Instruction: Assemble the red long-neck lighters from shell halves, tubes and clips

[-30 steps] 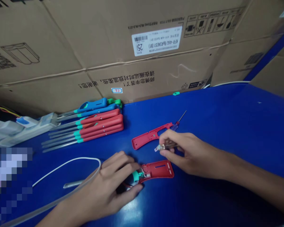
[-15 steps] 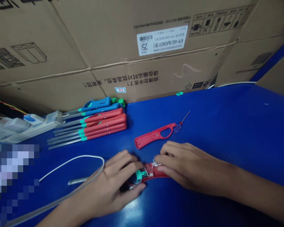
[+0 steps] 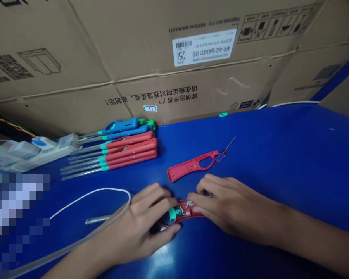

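1. While the left hand [image 3: 139, 221] grips a red plastic handle shell [image 3: 190, 209] from above, fingers closed over its teal end [image 3: 172, 214], the right hand [image 3: 229, 205] pinches at the wiring [image 3: 184, 209] inside; what it holds is too small to tell.
2. Beyond that shell lies a matching red half [image 3: 189, 166], with a small screwdriver [image 3: 222, 156] just beside its end.

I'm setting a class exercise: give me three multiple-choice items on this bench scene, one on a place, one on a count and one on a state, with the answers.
1. Where does the small screwdriver lie?
A. On the cardboard box
B. By the end of the empty red shell
C. Among the stacked pieces

2. How many blue plastic pieces lie in the stack?
A. One
B. Two
C. Five

3. What state is the red shell under the left hand and right hand in?
A. Open, with its insides showing
B. Snapped shut
C. Standing upright

Answers:
1. B: it lies on the blue bench at the shell's end.
2. B: two lie behind the red pieces.
3. A: white wires and a teal part show.
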### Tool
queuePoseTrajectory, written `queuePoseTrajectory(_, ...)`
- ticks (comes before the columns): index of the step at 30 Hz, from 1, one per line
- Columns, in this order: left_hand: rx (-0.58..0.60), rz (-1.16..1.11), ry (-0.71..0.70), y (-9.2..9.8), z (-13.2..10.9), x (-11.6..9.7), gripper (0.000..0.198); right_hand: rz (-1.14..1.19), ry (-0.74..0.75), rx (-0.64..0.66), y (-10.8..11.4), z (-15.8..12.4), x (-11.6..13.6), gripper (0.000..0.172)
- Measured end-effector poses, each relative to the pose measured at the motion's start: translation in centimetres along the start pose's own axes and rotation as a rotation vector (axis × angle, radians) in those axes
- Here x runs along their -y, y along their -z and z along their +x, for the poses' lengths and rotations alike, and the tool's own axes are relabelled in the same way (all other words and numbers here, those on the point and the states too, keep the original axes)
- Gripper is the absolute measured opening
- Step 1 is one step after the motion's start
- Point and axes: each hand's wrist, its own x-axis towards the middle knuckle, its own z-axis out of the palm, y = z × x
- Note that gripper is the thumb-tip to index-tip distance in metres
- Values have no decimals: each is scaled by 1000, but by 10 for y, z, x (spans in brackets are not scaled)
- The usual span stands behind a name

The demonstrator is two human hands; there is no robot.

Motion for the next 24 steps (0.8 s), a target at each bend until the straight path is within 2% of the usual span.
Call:
queuePoseTrajectory(12,-5,-3,3,0,0,1,19,-26,3,-36,0,1,4,11)
queuePoseTrajectory(24,6,-19,6,-1,-1,1,19,-36,6,-33,0,2,5,10)
